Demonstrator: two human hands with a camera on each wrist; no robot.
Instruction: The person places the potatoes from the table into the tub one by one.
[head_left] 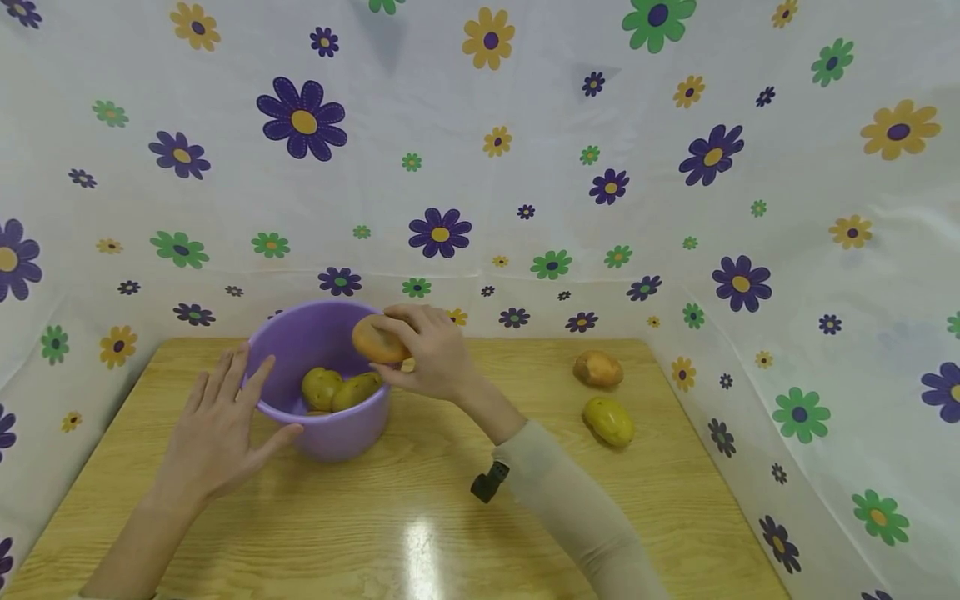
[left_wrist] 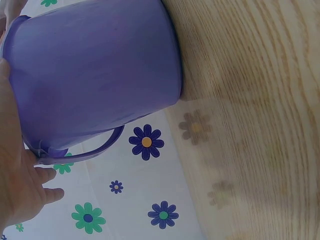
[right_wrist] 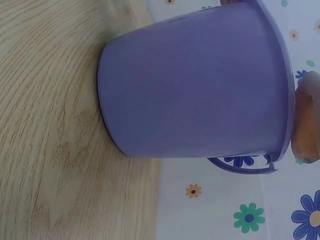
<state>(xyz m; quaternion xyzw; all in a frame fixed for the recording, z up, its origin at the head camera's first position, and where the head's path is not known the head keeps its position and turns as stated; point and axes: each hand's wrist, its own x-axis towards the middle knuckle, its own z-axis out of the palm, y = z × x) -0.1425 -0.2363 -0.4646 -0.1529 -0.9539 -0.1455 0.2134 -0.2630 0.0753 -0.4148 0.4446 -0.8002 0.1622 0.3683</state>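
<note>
A purple bucket (head_left: 337, 440) stands at the left of the table in the head view. Inside lie yellow-green potatoes (head_left: 322, 388) and part of a browner one; the bucket's wall hides the rest. My right hand (head_left: 435, 354) pinches an orange-brown potato (head_left: 375, 340) over the bucket's right rim. In the right wrist view that potato (right_wrist: 303, 132) shows beside the rim, mostly cut off by the frame. My left hand (head_left: 217, 429) rests against the bucket's left rim with its fingers spread and fairly straight. The left wrist view shows its thumb and fingers (left_wrist: 47, 175) by the bucket's rim and handle (left_wrist: 102, 147).
On the right side of the wooden table (head_left: 420, 508) lie a brown potato (head_left: 597, 368) and a yellow-green potato (head_left: 609, 421). A flowered white sheet (head_left: 540, 133) rises behind the table and along both its sides.
</note>
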